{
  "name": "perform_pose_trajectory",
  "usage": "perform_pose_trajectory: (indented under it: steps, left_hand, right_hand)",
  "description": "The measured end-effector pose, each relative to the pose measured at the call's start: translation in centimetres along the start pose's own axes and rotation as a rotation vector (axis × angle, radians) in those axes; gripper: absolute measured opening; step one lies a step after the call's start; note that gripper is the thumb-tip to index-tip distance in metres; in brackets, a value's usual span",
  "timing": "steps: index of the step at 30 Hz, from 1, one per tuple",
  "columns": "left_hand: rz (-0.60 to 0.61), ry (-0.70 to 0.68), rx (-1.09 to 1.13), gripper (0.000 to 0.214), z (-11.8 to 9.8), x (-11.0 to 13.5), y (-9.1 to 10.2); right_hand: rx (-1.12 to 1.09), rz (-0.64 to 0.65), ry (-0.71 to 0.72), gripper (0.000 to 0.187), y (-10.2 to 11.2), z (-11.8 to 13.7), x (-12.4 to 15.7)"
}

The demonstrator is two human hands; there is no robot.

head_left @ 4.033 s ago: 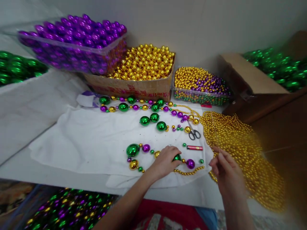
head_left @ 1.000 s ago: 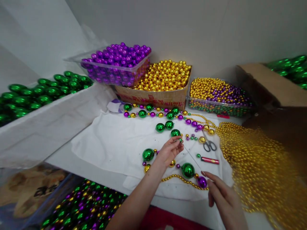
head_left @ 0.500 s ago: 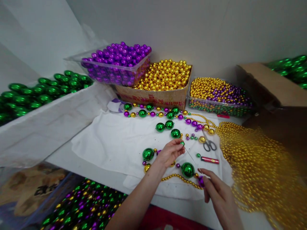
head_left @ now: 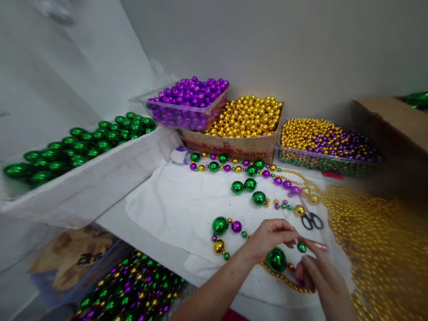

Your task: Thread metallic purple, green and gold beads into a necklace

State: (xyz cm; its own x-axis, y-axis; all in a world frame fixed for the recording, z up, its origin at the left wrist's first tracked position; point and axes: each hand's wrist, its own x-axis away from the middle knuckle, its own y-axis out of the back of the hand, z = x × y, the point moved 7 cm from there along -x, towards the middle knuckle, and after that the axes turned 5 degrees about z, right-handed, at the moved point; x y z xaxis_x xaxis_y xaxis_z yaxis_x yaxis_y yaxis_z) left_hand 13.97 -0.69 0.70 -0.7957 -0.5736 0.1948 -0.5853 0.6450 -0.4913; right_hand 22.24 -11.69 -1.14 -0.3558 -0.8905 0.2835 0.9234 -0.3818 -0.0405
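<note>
My left hand (head_left: pixel 276 235) is closed in a pinch over the white cloth, its fingertips meeting those of my right hand. What it pinches is hidden. A small green bead (head_left: pixel 301 247) sits between the thumb and forefinger of my right hand (head_left: pixel 319 269). Under that hand's curled fingers a purple bead (head_left: pixel 301 281) partly shows. A big green ball (head_left: pixel 277 260) of the bead strand lies just below my left hand. The strand curves left past a purple ball (head_left: pixel 236 226), another green ball (head_left: pixel 220 226) and a gold ball (head_left: pixel 219 246). Gold bead chain (head_left: pixel 284 280) runs beneath.
Black-handled scissors (head_left: pixel 312 220) and a partly covered lighter (head_left: pixel 321 246) lie beyond my right hand. Loose green balls (head_left: pixel 250 184) and a finished-looking strand (head_left: pixel 227 168) lie farther back. Boxes of purple (head_left: pixel 187 111) and gold beads (head_left: pixel 230 143) line the wall. Gold chains (head_left: pixel 377 240) heap at right.
My hands have come together; half a second ago they were apart with a thread stretched between them. My left hand moved right and down toward the right one. The view has shifted left.
</note>
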Motion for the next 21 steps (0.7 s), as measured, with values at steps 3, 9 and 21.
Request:
perform_pose_trajectory:
  steps: [3, 9, 21]
  left_hand:
    - [-0.061, -0.047, -0.088, 0.023, -0.2, -0.3, 0.8]
    - [-0.078, -0.127, -0.223, 0.015, -1.2, -0.9, 0.5]
    - [0.057, -0.061, -0.809, 0.021, -1.0, -8.4, -0.7]
  right_hand:
    - [0.095, -0.012, 0.020, 0.060, 0.3, -0.1, -0.4]
    - [0.395, -0.168, 0.288, 0.026, 1.4, 2.7, -0.7]
    - [-0.246, -0.324, 0.104, 0.027, 5.2, 0.8, 0.1]
